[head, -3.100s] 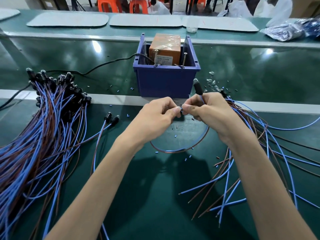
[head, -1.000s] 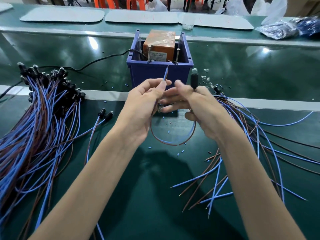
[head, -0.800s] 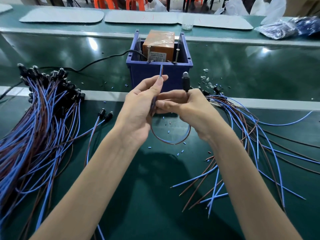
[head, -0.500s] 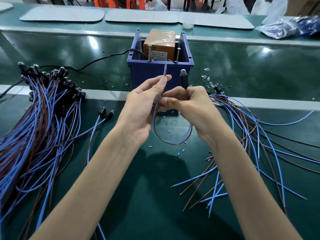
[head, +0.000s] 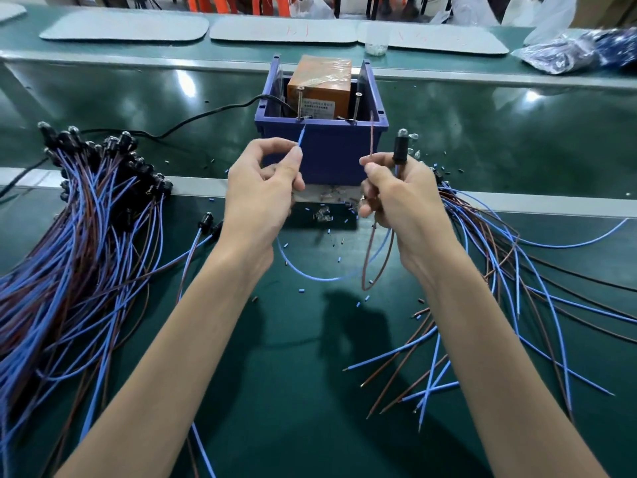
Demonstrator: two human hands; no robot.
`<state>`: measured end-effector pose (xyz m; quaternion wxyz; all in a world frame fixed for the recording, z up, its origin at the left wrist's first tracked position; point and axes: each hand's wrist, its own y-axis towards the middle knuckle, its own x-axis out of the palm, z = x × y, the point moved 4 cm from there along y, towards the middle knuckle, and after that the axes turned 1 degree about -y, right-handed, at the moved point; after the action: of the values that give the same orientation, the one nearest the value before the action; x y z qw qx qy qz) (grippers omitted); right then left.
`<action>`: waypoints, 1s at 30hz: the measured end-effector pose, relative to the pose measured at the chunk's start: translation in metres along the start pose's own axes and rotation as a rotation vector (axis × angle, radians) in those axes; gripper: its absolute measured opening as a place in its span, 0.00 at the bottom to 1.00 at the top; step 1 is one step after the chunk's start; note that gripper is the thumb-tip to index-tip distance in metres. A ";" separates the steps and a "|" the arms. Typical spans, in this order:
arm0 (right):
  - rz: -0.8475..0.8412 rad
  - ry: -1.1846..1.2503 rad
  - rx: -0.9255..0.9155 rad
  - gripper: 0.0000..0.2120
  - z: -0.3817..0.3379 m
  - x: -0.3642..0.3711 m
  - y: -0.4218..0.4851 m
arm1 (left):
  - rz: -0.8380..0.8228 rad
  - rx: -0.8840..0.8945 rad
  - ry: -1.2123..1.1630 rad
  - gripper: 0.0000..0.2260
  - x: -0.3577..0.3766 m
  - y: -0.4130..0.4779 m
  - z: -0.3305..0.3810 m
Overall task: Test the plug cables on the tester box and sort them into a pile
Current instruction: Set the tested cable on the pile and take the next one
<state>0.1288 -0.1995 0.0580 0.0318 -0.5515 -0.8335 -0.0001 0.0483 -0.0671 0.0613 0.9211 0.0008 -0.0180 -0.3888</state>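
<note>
Palms hide where the wires cross each fist; left hand (head: 262, 193) pinches the blue wire (head: 301, 139), right hand (head: 405, 201) clamps the brown wire (head: 371, 139) and upright plug (head: 401, 150), just before the tester box (head: 320, 153); the pile (head: 86, 243) overruns the table's (head: 303, 408) left edge, cropped.

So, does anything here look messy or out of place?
Yes: tiny blue and dark bits lie scattered over the green mat in front of the blue bin, with a few clear scraps among them. They look like offcuts.
</note>
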 end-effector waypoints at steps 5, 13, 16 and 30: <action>0.045 -0.011 0.038 0.14 0.001 -0.006 0.005 | -0.018 0.020 0.091 0.16 -0.001 0.009 -0.003; 0.084 0.095 -0.042 0.09 -0.018 -0.017 0.015 | -0.068 0.147 0.229 0.09 -0.008 0.022 0.013; 0.143 0.127 -0.028 0.10 -0.021 -0.018 0.025 | -0.025 0.187 0.288 0.09 -0.010 0.031 0.022; 0.159 0.246 -0.047 0.08 -0.017 -0.017 0.039 | 0.038 0.144 0.253 0.08 -0.016 0.050 0.014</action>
<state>0.1722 -0.2010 0.0729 0.1208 -0.6124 -0.7767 -0.0846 0.0725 -0.0200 0.0758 0.9209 0.1153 0.0704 -0.3657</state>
